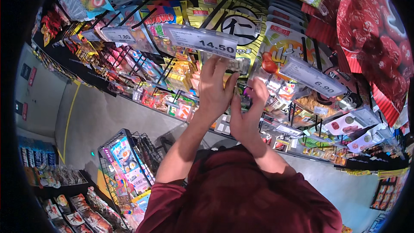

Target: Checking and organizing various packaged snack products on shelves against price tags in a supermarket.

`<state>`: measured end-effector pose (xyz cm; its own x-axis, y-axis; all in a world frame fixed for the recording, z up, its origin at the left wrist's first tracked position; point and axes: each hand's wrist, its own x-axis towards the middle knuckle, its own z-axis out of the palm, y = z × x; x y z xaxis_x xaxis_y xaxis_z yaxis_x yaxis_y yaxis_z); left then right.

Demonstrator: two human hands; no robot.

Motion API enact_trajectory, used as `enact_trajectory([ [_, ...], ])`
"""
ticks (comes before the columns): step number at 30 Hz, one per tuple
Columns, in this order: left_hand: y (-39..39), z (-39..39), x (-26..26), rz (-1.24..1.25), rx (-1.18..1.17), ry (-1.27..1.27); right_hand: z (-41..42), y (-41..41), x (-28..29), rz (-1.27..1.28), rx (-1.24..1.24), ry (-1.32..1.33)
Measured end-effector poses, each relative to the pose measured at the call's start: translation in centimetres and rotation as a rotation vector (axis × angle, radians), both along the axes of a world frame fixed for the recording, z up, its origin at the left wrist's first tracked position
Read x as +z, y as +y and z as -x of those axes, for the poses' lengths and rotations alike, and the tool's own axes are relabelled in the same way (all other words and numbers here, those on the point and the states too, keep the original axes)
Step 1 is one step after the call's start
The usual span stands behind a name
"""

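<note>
Before me a yellow snack bag (239,24) with a dark ring printed on its front hangs on a peg hook. A clear price tag holder (201,40) crosses its front. My left hand (213,92) is raised at the bag's lower part, fingers bent just under the tag. Beside it, my right hand (246,113) has curled fingers, and its thumb almost meets the left thumb. Whether something small sits between the thumbs is hard to make out. To the right hangs a pale bag (275,47) with a red fruit picture.
Large red bags (365,22) hang close at the upper right. Lower racks carry small yellow packs (178,76) on hooks. A black wire cart (146,144) with colourful packages stands at my left on the grey floor (93,113). Another shelf of packaged food (81,212) is behind it.
</note>
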<state>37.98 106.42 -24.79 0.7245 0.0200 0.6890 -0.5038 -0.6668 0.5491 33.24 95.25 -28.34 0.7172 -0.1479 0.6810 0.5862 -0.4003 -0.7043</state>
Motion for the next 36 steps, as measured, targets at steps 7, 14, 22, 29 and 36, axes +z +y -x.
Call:
enact_trajectory([
  [7, 2.5, 3.2, -3.1, 0.092, 0.08, 0.102, 4.0, 1.9, -1.7, 0.088, 0.209, -0.025],
  [14, 6.2, 13.0, -6.8, 0.264, 0.287, 0.178, 5.7, 4.9, -3.3, 0.078, 0.527, 0.075],
  [22, 10.5, 29.7, -14.0, 0.0, 1.004, 0.372, 7.2, 8.6, -6.1, 0.167, 0.92, 0.433],
  [29, 9.7, 43.2, -17.8, -0.387, 1.667, 0.667, 10.7, 11.6, -8.6, 0.388, 1.288, 0.695],
  [36, 11.2, 47.3, -19.1, -0.145, 1.609, 0.745, 13.0, 14.3, -8.9, 0.593, 1.486, 0.586],
])
